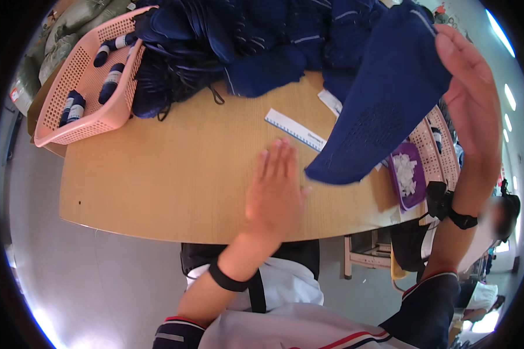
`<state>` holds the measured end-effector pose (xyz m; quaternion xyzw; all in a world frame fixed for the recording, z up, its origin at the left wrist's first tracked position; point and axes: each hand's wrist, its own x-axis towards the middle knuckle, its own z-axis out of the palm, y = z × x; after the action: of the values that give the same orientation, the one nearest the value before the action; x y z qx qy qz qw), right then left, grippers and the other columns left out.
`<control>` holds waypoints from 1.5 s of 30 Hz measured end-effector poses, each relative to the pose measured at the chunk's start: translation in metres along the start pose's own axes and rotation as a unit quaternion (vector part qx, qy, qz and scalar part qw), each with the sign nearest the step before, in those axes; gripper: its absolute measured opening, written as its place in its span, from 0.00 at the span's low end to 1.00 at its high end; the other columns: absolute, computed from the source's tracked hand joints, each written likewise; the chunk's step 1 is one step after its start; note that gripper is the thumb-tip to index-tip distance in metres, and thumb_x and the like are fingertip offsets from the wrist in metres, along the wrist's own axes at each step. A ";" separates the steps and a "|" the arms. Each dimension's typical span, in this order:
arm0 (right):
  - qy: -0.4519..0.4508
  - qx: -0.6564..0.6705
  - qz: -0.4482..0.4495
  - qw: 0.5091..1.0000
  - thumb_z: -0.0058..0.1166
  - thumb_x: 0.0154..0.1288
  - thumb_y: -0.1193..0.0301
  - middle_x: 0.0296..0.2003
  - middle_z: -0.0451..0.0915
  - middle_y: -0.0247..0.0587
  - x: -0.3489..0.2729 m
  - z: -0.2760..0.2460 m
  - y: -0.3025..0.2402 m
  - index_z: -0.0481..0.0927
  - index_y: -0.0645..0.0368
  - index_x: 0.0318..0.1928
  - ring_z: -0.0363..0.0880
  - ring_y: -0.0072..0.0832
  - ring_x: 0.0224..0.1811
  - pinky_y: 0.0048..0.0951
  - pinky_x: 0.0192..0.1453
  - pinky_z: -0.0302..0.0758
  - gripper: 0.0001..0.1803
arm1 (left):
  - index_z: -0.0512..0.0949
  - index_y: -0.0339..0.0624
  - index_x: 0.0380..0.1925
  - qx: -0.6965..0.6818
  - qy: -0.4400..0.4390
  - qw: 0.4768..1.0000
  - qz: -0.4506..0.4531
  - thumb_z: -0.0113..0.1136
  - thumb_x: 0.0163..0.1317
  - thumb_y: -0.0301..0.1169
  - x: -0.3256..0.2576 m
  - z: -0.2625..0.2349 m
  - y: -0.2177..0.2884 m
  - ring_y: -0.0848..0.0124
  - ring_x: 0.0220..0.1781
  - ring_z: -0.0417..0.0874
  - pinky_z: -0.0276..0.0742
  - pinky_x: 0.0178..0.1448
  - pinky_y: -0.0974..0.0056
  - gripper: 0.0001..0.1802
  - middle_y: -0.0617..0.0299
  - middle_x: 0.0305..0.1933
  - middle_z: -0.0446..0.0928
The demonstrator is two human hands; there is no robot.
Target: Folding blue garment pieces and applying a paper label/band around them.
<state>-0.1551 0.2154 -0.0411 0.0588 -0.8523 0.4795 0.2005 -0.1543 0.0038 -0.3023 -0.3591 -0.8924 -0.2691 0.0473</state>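
Note:
Pinched at its upper right end by the thumb and fingers of my right hand [471, 87], a navy knitted sock [384, 93] hangs over the right part of the table, toe toward the middle. Dotted grip marks show on its side. My left hand [275, 195] is over the table with its fingers stretched out and nothing in them, slightly blurred, just left of the sock's toe. Beyond those fingers lies a white ruler [291, 128], its right end running up to the sock. Across the far side spreads a heap of navy socks [256, 41], some bundled.
A pink basket [102, 123] with several banded sock rolls [112, 83] stands at the left. On the right are a purple basket [414, 200] of small white pieces [406, 173] and another pink basket [427, 152]. Below is a stool [367, 257]; a person [489, 232] is farther right.

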 end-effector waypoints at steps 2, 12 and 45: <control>-0.010 0.089 0.037 0.995 0.56 0.76 0.67 0.48 0.85 0.34 -0.015 0.027 0.024 0.83 0.63 0.55 0.83 0.20 0.51 0.23 0.56 0.79 0.15 | 0.62 0.29 0.72 0.007 0.051 0.998 -0.020 0.63 0.66 0.41 -0.010 -0.015 -0.021 0.51 0.81 0.60 0.54 0.82 0.49 0.40 0.45 0.77 0.65; -0.190 -0.150 0.029 0.970 0.65 0.66 0.69 0.38 0.81 0.44 -0.047 0.117 0.139 0.80 0.60 0.48 0.82 0.36 0.40 0.35 0.45 0.77 0.14 | 0.78 0.38 0.56 -0.066 0.036 0.997 0.023 0.66 0.55 0.18 -0.043 -0.077 -0.035 0.49 0.70 0.76 0.72 0.71 0.51 0.26 0.50 0.63 0.79; -0.169 0.102 0.127 0.972 0.69 0.65 0.67 0.46 0.85 0.43 -0.028 0.114 0.147 0.78 0.67 0.59 0.82 0.26 0.52 0.26 0.60 0.75 0.26 | 0.70 0.32 0.58 -0.727 -0.168 0.611 -0.264 0.64 0.69 0.22 -0.097 -0.061 0.008 0.68 0.55 0.88 0.83 0.57 0.66 0.20 0.47 0.56 0.82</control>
<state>-0.2052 0.1956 -0.2213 0.0508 -0.8209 0.5686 -0.0162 -0.0841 -0.0827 -0.2741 -0.0636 -0.4520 -0.7656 -0.4533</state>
